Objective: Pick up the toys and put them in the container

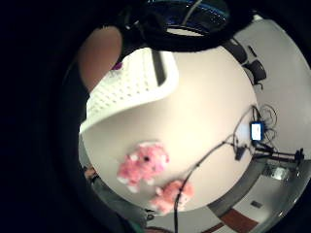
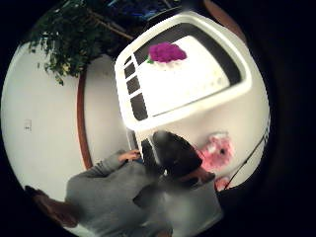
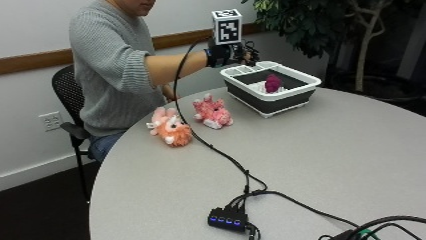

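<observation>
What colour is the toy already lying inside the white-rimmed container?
Purple: the plush toy in the container; the thumb side palm view shows it best.

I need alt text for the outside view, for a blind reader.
A person's gloved hand hovers over a container holding a purple toy. A pink toy and an orange toy lie on the table.

Round grey table [image 3: 346,145]: smooth, matt top. Rectangular container [image 3: 293,102]: white plastic rim with slotted side, dark matt walls; perforated white plastic floor in the palm views. Pink plush toy [image 3: 212,112] and orange-pink plush toy [image 3: 171,129]: shaggy, fuzzy cloth. Purple plush toy [image 3: 273,83] inside the container: soft pile. Person's grey sweater [image 3: 110,65]: ribbed knit. Gloved right hand [image 3: 229,54]: black matt fabric.
</observation>
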{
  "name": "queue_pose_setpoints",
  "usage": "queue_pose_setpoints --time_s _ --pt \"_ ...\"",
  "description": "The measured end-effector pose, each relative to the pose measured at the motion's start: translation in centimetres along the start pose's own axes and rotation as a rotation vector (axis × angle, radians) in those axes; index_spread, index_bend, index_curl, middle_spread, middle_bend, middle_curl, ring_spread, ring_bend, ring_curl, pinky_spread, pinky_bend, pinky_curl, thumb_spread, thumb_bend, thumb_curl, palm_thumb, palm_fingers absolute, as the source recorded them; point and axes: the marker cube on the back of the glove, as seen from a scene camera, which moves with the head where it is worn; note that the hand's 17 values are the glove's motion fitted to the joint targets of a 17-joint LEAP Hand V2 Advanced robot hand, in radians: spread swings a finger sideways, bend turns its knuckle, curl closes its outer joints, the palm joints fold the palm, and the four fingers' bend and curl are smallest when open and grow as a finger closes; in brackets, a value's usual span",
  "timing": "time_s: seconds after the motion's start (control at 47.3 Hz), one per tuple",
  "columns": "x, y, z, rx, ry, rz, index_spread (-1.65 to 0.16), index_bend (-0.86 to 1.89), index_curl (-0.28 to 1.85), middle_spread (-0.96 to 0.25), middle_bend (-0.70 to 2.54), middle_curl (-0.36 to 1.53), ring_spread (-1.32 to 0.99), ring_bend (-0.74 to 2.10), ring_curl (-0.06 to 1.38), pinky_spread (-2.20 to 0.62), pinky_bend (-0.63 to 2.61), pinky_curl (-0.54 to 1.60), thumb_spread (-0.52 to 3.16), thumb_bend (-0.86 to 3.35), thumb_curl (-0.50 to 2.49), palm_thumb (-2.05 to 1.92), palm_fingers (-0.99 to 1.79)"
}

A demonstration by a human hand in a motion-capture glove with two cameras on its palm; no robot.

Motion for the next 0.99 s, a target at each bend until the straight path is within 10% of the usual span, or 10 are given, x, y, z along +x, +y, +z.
queue_pose_setpoints --time_s 0.275,0.719,0.994 --pt "2.1 5.8 0.5 -0.009 -0.168 -0.061 -0.37 0.18 0.36 -0.21 0.18 0.36 -0.22 0.47 0.31 0.02 0.78 0.37 1.27 -0.01 0.31 0.0 -0.02" --pt "-2.5 10.5 17.9 -0.408 -0.12 -0.024 -0.38 0.21 0.39 -0.19 0.1 0.3 -0.15 0.27 0.27 0.04 0.9 0.39 1.25 -0.02 0.31 -0.01 -0.12" --pt "-2.7 11.2 19.0 -0.32 -0.072 -0.022 -0.42 0.45 0.47 -0.19 0.16 0.24 -0.05 0.12 0.18 0.06 1.07 0.43 1.24 0.02 0.34 0.09 0.01"
